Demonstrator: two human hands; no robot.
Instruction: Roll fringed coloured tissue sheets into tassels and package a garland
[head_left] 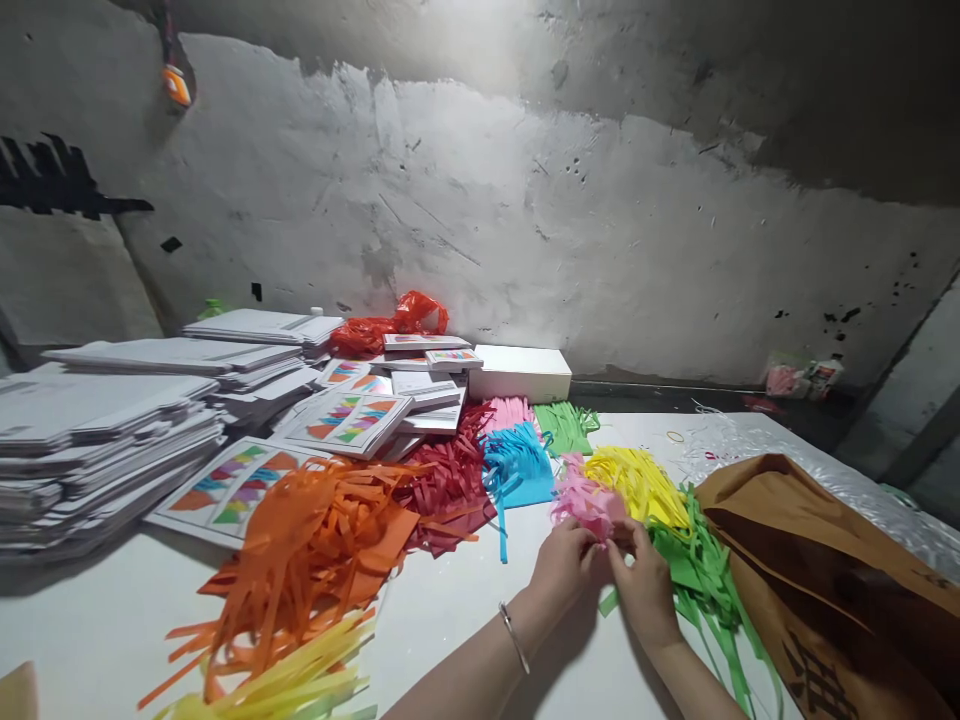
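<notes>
Fingers of my left hand [562, 562] and my right hand [646, 585] close together on the near edge of a pink fringed paper [582, 498], its cut strips spreading away from me. My left wrist wears a bracelet. Just beyond the pink paper lies a yellow fringed bundle [637, 485], and right of my right hand a green fringed bundle [694, 570]. To the left of my hands are a blue fringed bundle [519, 465], a dark red one [454, 480] and a large orange one [315, 540]. The fingertips partly hide what they pinch.
Stacks of white flat boxes [112, 420] fill the left, with printed boxes [345, 420] beside them. A white box [521, 373] and red plastic bag [397, 325] sit by the wall. On the right lies a brown bag [810, 560]; yellow strips [285, 675] lie at the near left.
</notes>
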